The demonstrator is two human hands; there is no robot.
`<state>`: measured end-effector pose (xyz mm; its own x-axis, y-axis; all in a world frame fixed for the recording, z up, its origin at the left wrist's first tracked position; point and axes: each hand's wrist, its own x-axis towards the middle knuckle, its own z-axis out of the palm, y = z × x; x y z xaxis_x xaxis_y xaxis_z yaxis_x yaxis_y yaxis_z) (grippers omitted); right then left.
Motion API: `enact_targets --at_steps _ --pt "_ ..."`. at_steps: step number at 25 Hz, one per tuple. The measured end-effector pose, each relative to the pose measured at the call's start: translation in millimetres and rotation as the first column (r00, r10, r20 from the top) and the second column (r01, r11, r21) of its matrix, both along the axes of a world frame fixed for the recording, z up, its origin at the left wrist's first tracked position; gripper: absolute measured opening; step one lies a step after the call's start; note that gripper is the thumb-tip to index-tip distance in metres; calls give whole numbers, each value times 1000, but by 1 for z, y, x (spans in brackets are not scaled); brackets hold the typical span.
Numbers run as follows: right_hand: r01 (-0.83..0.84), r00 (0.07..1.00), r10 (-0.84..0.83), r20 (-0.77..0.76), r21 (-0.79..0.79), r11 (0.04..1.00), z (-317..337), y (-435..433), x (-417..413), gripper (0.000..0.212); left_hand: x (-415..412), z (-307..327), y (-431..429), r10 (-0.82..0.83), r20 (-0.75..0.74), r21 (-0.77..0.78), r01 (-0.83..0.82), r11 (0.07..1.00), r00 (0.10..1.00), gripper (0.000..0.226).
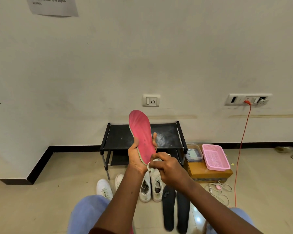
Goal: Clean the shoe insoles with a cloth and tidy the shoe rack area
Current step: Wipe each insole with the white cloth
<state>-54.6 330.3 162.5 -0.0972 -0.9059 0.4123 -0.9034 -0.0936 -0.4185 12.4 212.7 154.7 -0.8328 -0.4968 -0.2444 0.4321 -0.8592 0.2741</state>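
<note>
The shoe rack (pixel 120 137) stands on the floor (pixel 57 200) against the wall (pixel 142 56). In front of it the left hand (pixel 135 157) holds an insole (pixel 141 132) upright. The right hand (pixel 167 166) holds a cloth (pixel 152 164) at its lower end. Shoes (pixel 156 186) sit on the floor before the rack, with two more insoles (pixel 168 208) to their right. Right of the rack, a box (pixel 208 174) carries a basket (pixel 215 157) and a tub (pixel 194 153).

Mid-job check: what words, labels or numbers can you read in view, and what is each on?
"Return the cloth to its original location": paper sheet on the wall, top left; the number before it is too blurred.
Clear container beside the shoe rack: contents' print too blurred to read.
Cardboard box front edge: marks too small to read.
No text visible on the pink insole, cloth or white shoes.
</note>
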Motion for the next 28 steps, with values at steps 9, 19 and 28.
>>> enact_targets --at_steps 9,19,28 --pt "185 983 -184 12 -59 981 17 -31 0 14 -6 4 18 -95 114 -88 105 991 989 58" --pt "332 925 -351 145 139 933 24 -27 -1 24 -3 7 21 -38 120 -74 47 996 992 57" --pt "453 849 -460 262 90 887 19 -23 -4 20 -7 11 30 -36 201 -112 59 992 979 52"
